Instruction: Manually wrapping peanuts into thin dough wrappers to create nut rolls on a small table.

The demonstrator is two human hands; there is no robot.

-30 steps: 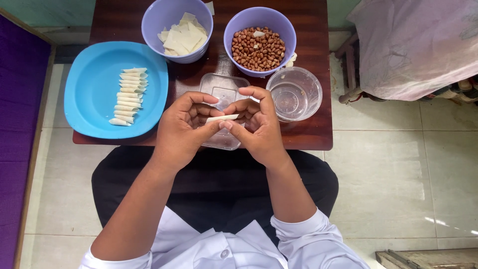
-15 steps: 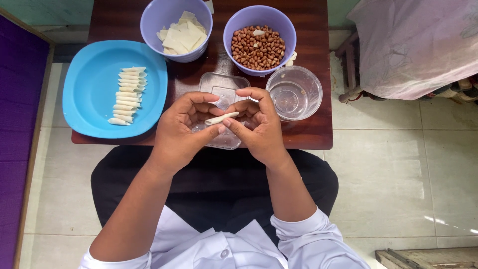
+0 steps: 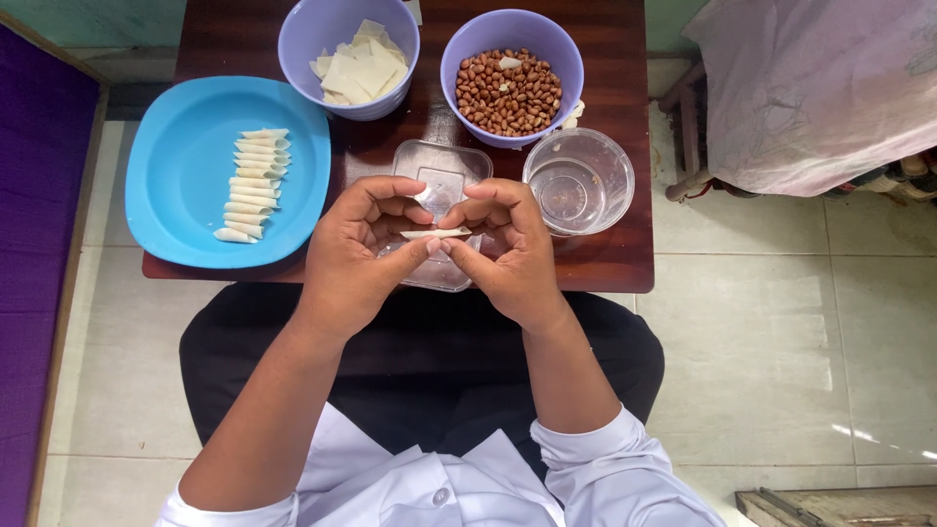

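My left hand (image 3: 356, 254) and my right hand (image 3: 508, 254) meet above a clear plastic lid (image 3: 439, 181) at the table's front edge. Between the fingertips of both hands lies a thin rolled white wrapper (image 3: 435, 233), held level. A blue plate (image 3: 185, 166) to the left carries a column of several finished white rolls (image 3: 249, 183). At the back stand a purple bowl (image 3: 305, 39) with flat white wrapper squares (image 3: 356, 63) and a purple bowl (image 3: 459, 44) of brown peanuts (image 3: 508, 93).
A clear plastic bowl of water (image 3: 578, 181) stands just right of my hands. The dark wooden table (image 3: 625, 146) is small, with tiled floor around it. A cloth-covered piece of furniture (image 3: 810, 88) stands to the right, a purple surface (image 3: 39, 195) at the left.
The roll, tilted half a second ago, now lies level between my fingertips. Both hands have stayed in the same place over the lid.
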